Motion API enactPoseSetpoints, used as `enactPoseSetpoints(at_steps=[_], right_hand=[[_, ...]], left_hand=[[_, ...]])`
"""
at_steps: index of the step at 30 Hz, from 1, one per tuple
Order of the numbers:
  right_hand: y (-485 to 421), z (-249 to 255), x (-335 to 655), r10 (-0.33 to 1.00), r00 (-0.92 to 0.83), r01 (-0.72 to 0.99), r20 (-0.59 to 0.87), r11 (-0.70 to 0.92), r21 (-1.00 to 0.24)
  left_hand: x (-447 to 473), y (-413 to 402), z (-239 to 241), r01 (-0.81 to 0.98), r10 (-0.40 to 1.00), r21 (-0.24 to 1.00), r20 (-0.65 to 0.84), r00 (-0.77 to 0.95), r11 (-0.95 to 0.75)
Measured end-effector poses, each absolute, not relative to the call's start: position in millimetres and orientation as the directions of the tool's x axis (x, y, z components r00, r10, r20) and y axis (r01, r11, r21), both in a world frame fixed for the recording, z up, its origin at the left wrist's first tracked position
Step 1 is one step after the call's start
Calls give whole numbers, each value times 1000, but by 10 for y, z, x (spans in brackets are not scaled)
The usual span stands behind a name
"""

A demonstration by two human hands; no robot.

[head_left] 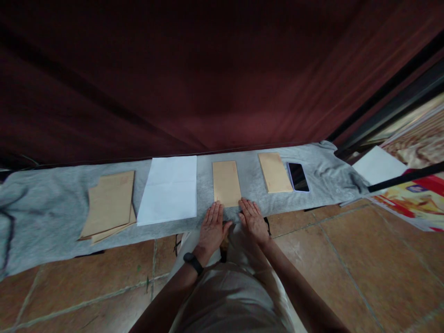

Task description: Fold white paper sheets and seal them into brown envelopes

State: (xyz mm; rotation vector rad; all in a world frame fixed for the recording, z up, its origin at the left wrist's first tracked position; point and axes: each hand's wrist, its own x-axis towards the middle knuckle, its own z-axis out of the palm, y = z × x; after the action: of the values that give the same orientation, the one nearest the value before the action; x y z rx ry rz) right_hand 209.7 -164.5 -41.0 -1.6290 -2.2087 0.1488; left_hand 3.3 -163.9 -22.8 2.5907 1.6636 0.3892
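Note:
A tan paper envelope [226, 182] lies flat on the grey cloth, straight in front of me. My left hand [212, 226] rests palm down with fingers stretched out, its fingertips at the envelope's lower left corner. On the other side, my right hand [254, 222] lies flat too, fingers extended, touching near the lower right corner. Neither hand grips anything. To the left are white paper sheets [169, 189] with a faint crease across them. A stack of tan envelopes [275, 172] sits to the right of the middle one.
A phone [298, 177] lies beside the right envelopes. Several larger brown envelopes [111, 201] overlap at the left. Grey cloth [329, 169] covers the narrow surface, with a dark red curtain [215, 92] behind it. A black metal frame [388, 97] and a colourful box [416, 199] stand at right.

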Motion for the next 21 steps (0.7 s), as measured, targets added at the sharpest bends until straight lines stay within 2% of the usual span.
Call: enactPoseSetpoints(at_steps=[5,10,15,21], right_hand=[[-1554,-328,1994,934,-232,885,271,318,-339],[-1367,-238,1779,891,-362,827,274,443,-347],[-1261,-282,1707,881,-413,825,231,469,-315],[-1084,-286,1796,855,-483,818,187,517,-252]], left_hand=[[41,-1638,-211,895,906,163,165,390,-415],[56,-1617,-205,902,909,130,126,397,-412],[36,-1610,-198,900,907,126,122,403,-417],[58,-1573,-224,885,895,162,184,407,-436]])
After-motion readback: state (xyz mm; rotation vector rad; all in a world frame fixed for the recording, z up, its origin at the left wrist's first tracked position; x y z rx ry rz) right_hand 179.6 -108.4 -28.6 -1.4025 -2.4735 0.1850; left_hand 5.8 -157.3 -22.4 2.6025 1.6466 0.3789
